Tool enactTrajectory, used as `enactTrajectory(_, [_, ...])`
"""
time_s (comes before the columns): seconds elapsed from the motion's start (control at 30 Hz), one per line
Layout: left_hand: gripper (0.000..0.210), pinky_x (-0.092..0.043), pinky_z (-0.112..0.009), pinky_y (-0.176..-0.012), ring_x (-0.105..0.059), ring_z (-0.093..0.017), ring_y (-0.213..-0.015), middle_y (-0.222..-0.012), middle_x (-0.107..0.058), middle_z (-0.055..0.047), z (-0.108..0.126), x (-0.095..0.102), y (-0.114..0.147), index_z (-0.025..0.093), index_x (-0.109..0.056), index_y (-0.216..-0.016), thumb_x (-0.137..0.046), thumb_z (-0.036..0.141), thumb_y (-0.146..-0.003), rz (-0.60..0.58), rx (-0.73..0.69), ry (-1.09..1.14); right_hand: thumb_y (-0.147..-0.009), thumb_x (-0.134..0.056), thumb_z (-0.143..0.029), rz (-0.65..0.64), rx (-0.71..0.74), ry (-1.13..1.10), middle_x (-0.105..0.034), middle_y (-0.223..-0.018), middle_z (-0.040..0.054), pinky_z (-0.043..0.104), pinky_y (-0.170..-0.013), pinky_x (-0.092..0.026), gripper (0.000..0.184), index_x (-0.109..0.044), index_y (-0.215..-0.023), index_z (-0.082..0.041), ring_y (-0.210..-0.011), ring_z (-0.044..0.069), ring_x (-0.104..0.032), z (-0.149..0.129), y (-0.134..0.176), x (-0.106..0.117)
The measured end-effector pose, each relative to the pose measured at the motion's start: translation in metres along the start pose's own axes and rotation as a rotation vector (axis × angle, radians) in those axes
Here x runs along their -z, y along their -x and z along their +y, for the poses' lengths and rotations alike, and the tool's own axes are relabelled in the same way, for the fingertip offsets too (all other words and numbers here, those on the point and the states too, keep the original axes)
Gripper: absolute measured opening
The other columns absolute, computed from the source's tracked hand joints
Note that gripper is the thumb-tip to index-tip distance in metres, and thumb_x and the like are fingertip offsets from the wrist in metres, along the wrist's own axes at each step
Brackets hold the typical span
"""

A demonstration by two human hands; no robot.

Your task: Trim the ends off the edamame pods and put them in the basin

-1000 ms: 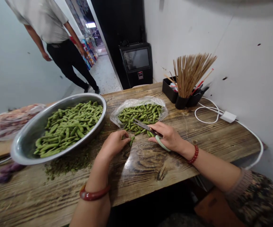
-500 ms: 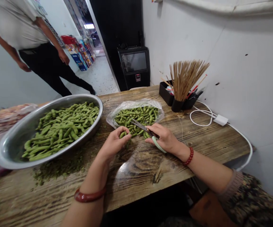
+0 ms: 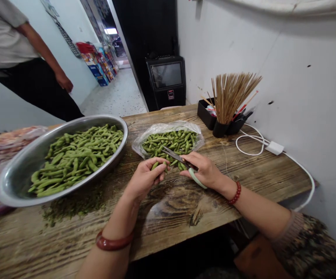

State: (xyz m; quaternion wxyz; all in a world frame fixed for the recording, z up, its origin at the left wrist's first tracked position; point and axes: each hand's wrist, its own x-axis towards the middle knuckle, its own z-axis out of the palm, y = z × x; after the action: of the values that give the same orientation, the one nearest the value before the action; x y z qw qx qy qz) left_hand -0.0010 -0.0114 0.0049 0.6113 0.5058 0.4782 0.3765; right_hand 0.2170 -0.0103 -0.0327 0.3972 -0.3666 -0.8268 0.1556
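Observation:
Between the fingers of my left hand (image 3: 149, 174) is a green edamame pod (image 3: 155, 165), held just in front of a clear plastic bag (image 3: 138, 144). My right hand (image 3: 201, 168) grips scissors (image 3: 196, 178) with pale green handles, and their dark blades point left over the bag. Many edamame pods (image 3: 176, 140) lie in the opened bag. On the left, a big metal basin (image 3: 13, 188) holds a heap of edamame pods (image 3: 77, 159). Trimmed green bits (image 3: 74, 209) are scattered on the table below the basin.
Bamboo skewers (image 3: 233, 97) stand in a black holder (image 3: 207, 114) at the wooden table's (image 3: 168, 240) back right. A white cable (image 3: 297, 164) runs beside the wall. A person (image 3: 25, 58) stands behind the basin. Bagged pinkish food (image 3: 13, 143) lies at the far left.
My left hand has moved slightly right, closer to the scissors, with its fingers curled further round the pod. The person in the background has moved left.

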Motion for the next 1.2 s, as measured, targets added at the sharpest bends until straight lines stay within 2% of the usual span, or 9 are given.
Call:
enactTrajectory(0.13, [0.024,-0.023,-0.014,-0.04,-0.039,-0.004,-0.044,-0.053,-0.051,0.003,-0.0023,-0.0003,0.0002,0.014,-0.064,-0.084,-0.071,0.032,-0.071,0.035,-0.008,-0.007,-0.079,-0.069,-0.033,-0.063,-0.003,-0.006,-0.06,-0.1,0.0079,0.029,-0.072,-0.05,0.051,-0.053,-0.125,-0.019,-0.08,0.017,-0.058,-0.0018,-0.0001,0.0013])
enactTrajectory(0.27, [0.026,-0.023,-0.015,-0.04,-0.036,-0.004,-0.043,-0.049,-0.048,0.005,-0.0035,-0.0007,-0.0002,0.014,-0.066,-0.087,-0.072,0.032,-0.07,0.033,-0.038,-0.027,-0.078,-0.07,-0.033,-0.123,0.007,0.0,-0.058,-0.103,0.0089,0.03,-0.072,-0.05,0.057,-0.05,-0.129,-0.019,-0.081,0.018,-0.058,-0.0037,-0.0006,0.0022])
enactTrajectory(0.4, [0.024,-0.026,-0.016,-0.04,-0.04,-0.005,-0.044,-0.053,-0.05,0.004,-0.0065,-0.0017,-0.0015,0.015,-0.069,-0.086,-0.073,0.031,-0.069,0.029,-0.077,-0.056,-0.077,-0.071,-0.038,-0.139,0.031,0.003,-0.058,-0.104,0.0101,0.032,-0.076,-0.05,0.061,-0.049,-0.13,-0.018,-0.088,0.021,-0.058,-0.0043,-0.001,0.0015])
enactTrajectory(0.67, [0.015,-0.03,-0.019,-0.041,-0.042,-0.007,-0.046,-0.062,-0.059,0.0,-0.0071,-0.0066,-0.0013,0.018,-0.072,-0.077,-0.075,0.027,-0.065,0.043,-0.102,-0.066,-0.075,-0.072,-0.039,-0.141,0.051,-0.021,-0.057,-0.104,0.0097,0.034,-0.079,-0.05,0.063,-0.048,-0.13,-0.019,-0.091,0.021,-0.058,-0.003,-0.0008,-0.001])
enactTrajectory(0.93, [0.015,-0.03,-0.018,-0.042,-0.041,-0.006,-0.047,-0.069,-0.061,-0.001,-0.0057,-0.0081,-0.0004,0.017,-0.073,-0.078,-0.074,0.028,-0.067,0.027,-0.111,-0.051,-0.077,-0.071,-0.036,-0.123,0.079,-0.035,-0.058,-0.1,0.0089,0.032,-0.078,-0.049,0.056,-0.051,-0.127,-0.018,-0.088,0.02,-0.058,-0.0022,-0.0007,-0.0016])
enactTrajectory(1.1, [0.019,-0.027,-0.018,-0.042,-0.039,-0.005,-0.046,-0.058,-0.053,0.002,-0.0065,-0.007,0.0003,0.016,-0.071,-0.082,-0.073,0.03,-0.069,0.017,-0.081,-0.061,-0.08,-0.069,-0.032,-0.138,0.069,-0.024,-0.058,-0.097,0.008,0.029,-0.074,-0.049,0.051,-0.052,-0.125,-0.018,-0.084,0.019,-0.058,-0.0026,-0.0005,-0.0001])
enactTrajectory(1.2, [0.023,-0.027,-0.017,-0.042,-0.039,-0.005,-0.045,-0.053,-0.048,0.004,-0.0073,-0.0053,-0.0003,0.015,-0.068,-0.084,-0.074,0.031,-0.069,0.05,-0.062,-0.043,-0.08,-0.068,-0.033,-0.13,0.051,-0.038,-0.059,-0.097,0.0075,0.028,-0.073,-0.049,0.048,-0.054,-0.124,-0.018,-0.082,0.018,-0.058,-0.0011,-0.0001,-0.0008])
